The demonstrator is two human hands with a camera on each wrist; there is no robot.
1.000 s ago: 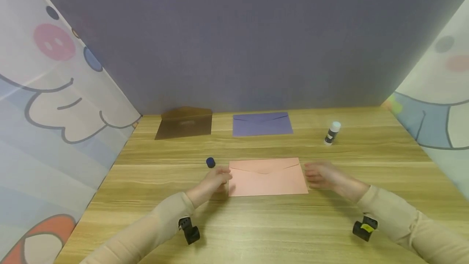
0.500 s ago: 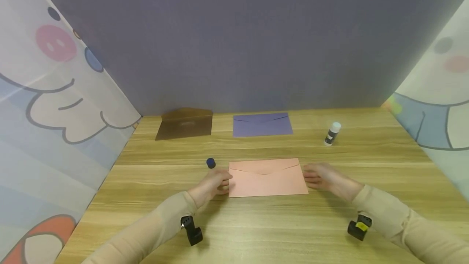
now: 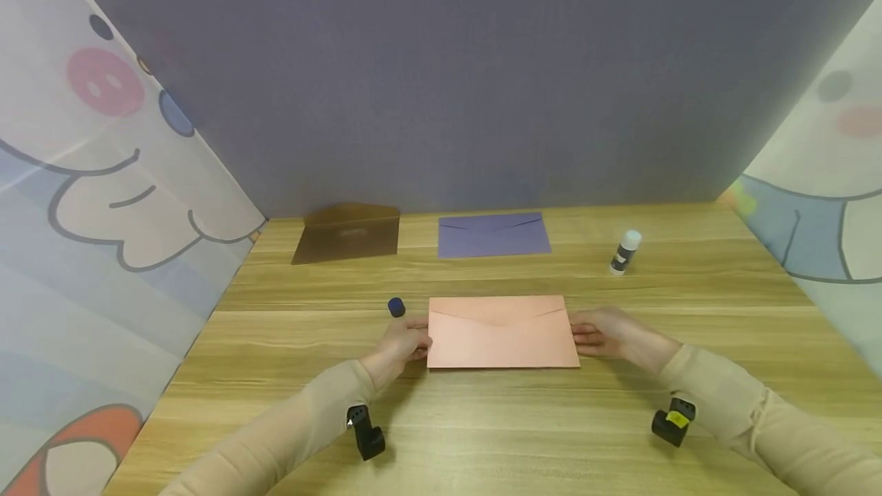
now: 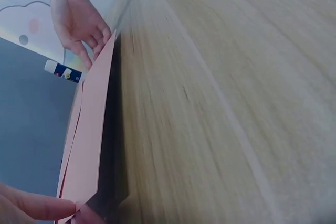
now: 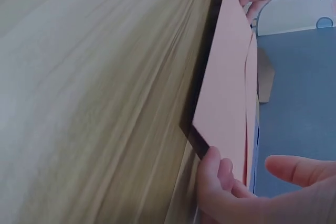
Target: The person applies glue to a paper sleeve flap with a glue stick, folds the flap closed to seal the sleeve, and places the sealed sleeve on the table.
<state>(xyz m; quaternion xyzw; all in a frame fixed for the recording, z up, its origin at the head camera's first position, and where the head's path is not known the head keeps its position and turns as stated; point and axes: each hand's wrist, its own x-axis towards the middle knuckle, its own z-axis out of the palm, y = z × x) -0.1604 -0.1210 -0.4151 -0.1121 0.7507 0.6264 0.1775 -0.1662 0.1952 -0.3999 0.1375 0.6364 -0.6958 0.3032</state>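
Note:
A pink envelope [image 3: 503,337], its pointed flap folded down, lies between both hands. My left hand [image 3: 400,344] pinches its left edge, thumb on top and a finger beneath, as the left wrist view shows. At the opposite edge, the fingers of my right hand [image 3: 616,335] touch the envelope from the side and below. In the right wrist view the right thumb [image 5: 291,169] stands away from the paper. A dark shadow under the near long edge [image 4: 100,166] shows the envelope raised off the table there.
A small dark blue cylinder [image 3: 396,307] sits just beyond the left hand. At the back of the wooden table [image 3: 510,435] are a brown envelope [image 3: 347,242] with its flap up, a purple envelope [image 3: 492,236] and, further right, a glue stick [image 3: 625,252]. A grey panel [image 3: 468,83] stands behind.
Both hands have closed in on the pink envelope's short edges. The left hand has taken hold of its edge, and the envelope has lifted slightly from the table.

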